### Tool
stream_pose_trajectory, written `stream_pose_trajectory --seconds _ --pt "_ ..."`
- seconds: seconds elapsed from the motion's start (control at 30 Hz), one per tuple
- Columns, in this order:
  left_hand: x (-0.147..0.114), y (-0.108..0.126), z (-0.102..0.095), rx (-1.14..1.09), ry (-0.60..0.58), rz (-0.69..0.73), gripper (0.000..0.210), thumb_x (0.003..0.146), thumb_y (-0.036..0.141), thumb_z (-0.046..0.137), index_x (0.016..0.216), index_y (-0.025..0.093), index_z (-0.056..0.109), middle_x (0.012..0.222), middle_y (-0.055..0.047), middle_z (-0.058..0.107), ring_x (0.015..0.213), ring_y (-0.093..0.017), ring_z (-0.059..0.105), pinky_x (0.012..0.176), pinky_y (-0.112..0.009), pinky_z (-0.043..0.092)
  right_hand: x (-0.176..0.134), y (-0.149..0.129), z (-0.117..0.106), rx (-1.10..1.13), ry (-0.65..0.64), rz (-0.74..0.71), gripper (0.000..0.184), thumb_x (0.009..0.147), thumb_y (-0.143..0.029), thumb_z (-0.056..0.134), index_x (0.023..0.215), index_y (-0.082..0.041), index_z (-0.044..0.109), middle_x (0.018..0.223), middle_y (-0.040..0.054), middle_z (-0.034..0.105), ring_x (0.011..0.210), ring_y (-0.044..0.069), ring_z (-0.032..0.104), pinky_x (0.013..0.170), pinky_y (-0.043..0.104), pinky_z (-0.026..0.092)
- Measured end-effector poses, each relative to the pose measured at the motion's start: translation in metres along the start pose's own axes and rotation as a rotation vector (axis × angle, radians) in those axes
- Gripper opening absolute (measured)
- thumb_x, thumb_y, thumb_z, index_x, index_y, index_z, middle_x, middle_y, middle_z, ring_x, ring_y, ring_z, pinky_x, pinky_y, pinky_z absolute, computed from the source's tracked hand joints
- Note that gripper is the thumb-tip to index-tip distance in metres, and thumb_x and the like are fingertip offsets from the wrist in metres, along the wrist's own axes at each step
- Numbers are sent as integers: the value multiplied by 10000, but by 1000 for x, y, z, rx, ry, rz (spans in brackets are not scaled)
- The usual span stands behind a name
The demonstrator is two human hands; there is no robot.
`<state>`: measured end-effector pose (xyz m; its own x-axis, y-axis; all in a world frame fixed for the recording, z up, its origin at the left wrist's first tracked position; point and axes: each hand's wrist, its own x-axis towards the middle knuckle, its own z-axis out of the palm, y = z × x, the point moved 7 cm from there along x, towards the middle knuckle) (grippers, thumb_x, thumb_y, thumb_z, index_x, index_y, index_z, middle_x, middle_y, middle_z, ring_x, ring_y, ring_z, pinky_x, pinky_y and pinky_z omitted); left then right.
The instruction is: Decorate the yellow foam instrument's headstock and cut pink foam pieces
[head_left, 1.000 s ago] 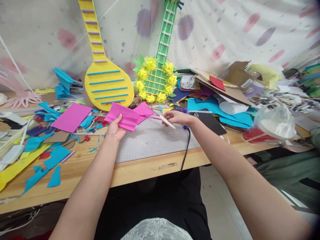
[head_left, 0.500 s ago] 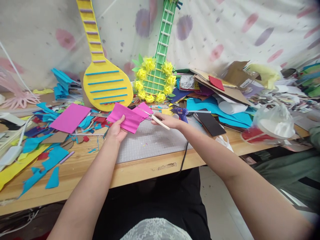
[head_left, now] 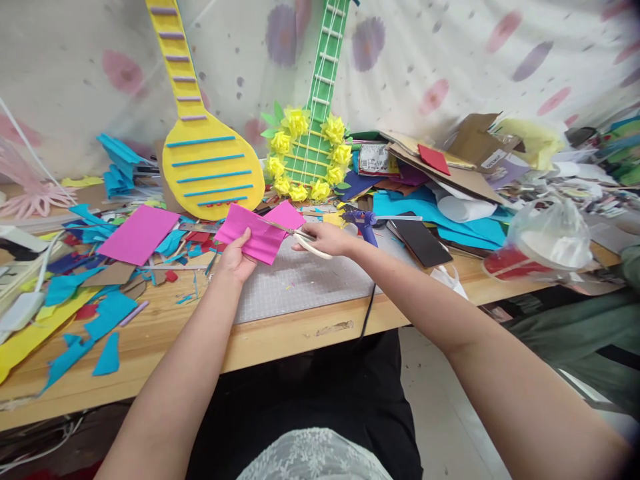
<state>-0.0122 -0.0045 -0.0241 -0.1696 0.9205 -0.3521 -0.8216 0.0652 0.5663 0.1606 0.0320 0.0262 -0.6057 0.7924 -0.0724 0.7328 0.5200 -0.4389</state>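
Note:
My left hand pinches a sheet of magenta crepe paper, thumb on top, above the grey cutting mat. White-handled scissors are in my right hand, and their blades lie along a cut in the paper. Beyond the cut, part of the magenta sheet stands apart at an angle. Another magenta piece lies flat at the left among scraps. Behind the paper lean a yellow guitar-shaped craft with blue strips and a green one ringed with yellow paper flowers.
Blue paper scraps litter the left of the wooden table. Right of the mat are a purple glue gun, a black phone and a plastic-wrapped red tub. Stacked cardboard and blue sheets pile up behind.
The scissors have moved slightly left, with their blades further across the magenta paper and their handles spread wider. My left hand keeps its hold. The view has shifted a little.

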Motion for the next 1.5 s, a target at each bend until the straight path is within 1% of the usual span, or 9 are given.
stream_pose_trajectory --seconds 0.13,0.33,0.5,0.67,0.8,0.9,1.07,1.27,1.5 --pt "-1 -1 1 -5 0 -9 254 855 70 497 1073 113 620 919 -85 726 860 -166 689 926 -338 493 -1 0 -2 -3 10 23 441 756 -599 550 841 -168 579 770 27 594 685 138 496 587 228 272" --pt "3 -3 -2 -46 2 -20 312 843 57 512 1130 137 604 998 -88 714 904 -170 681 922 -328 497 -2 2 -3 -4 28 37 441 750 -598 565 846 -169 594 756 19 588 662 126 471 580 227 248" --pt "1 -4 -2 -24 19 -33 275 857 74 499 1103 124 610 929 -83 725 835 -162 693 910 -337 505 -1 3 -5 -22 49 32 434 745 -591 584 812 -162 595 718 11 572 631 114 449 571 226 229" --pt "2 -3 -2 -6 -3 -15 237 862 73 489 1054 117 620 866 -69 729 808 -155 694 913 -341 502 -2 1 -7 -31 54 39 412 747 -565 602 804 -157 601 705 7 569 626 110 445 571 227 222" --pt "2 -3 -3 -19 4 -12 243 853 69 500 1058 115 623 871 -73 728 825 -161 691 913 -342 502 -1 1 -7 -33 45 34 444 749 -596 579 813 -157 601 716 14 575 632 116 451 579 229 229" --pt "1 -4 -1 -19 -15 -14 249 853 71 500 1067 111 622 900 -83 726 841 -163 689 912 -334 501 0 1 -6 -49 28 31 488 744 -636 550 839 -160 598 749 29 590 657 130 471 589 231 245" --pt "-1 -5 2 -18 -38 -17 246 858 68 490 1058 119 624 882 -69 730 804 -150 691 897 -318 509 5 -1 -6 -85 25 8 541 730 -694 507 851 -172 584 791 40 604 675 143 489 586 230 261" --pt "-3 -7 4 -19 -30 -26 260 861 73 486 1077 127 620 885 -66 730 802 -154 694 908 -327 504 7 -9 -10 -111 25 6 554 737 -707 480 859 -176 575 802 37 606 671 140 492 578 231 261" --pt "-4 -8 3 -39 14 -38 314 849 63 501 1137 141 599 985 -83 718 860 -157 690 919 -314 497 8 -9 -11 -133 42 23 543 745 -697 486 839 -171 584 786 42 600 664 139 476 577 237 248"
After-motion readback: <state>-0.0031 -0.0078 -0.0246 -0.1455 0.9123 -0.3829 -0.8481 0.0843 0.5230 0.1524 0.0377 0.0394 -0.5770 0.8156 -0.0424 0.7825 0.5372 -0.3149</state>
